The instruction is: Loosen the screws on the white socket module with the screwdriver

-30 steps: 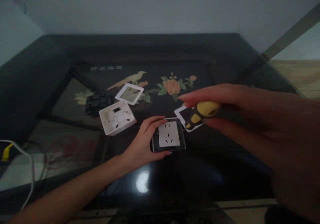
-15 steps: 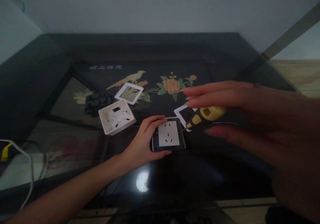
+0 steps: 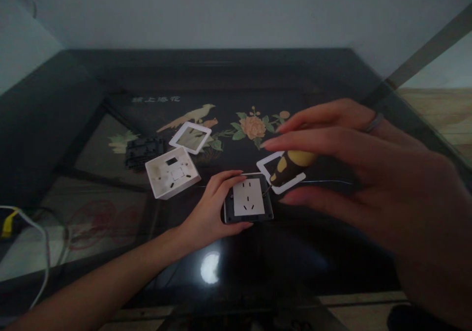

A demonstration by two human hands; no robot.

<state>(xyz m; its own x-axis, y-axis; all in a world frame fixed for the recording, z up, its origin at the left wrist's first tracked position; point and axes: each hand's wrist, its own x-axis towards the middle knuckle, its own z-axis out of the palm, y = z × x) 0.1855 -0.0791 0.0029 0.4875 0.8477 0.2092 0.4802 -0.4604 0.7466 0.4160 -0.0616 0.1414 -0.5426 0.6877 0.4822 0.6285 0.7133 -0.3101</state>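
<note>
My left hand (image 3: 208,212) grips the left side of a wall socket (image 3: 249,199), a white face with plug holes in a dark frame, lying flat on the dark table (image 3: 236,75). My right hand (image 3: 372,173), close to the camera with a ring on one finger, pinches the yellow and black handle of a screwdriver (image 3: 289,166). The screwdriver's tip points down-left at the socket's upper right corner. A white square frame (image 3: 280,171) lies on the table just behind the screwdriver, partly hidden by it.
A white back box (image 3: 172,172) sits left of the socket, with another white frame (image 3: 191,137) and a black plastic part (image 3: 143,152) behind it. White and yellow cables (image 3: 25,232) lie under the glass at far left. The tabletop carries a painted flower (image 3: 253,126).
My right hand has turned the screwdriver handle between its fingers and shifted slightly left and up. My left hand and the socket have stayed in place.
</note>
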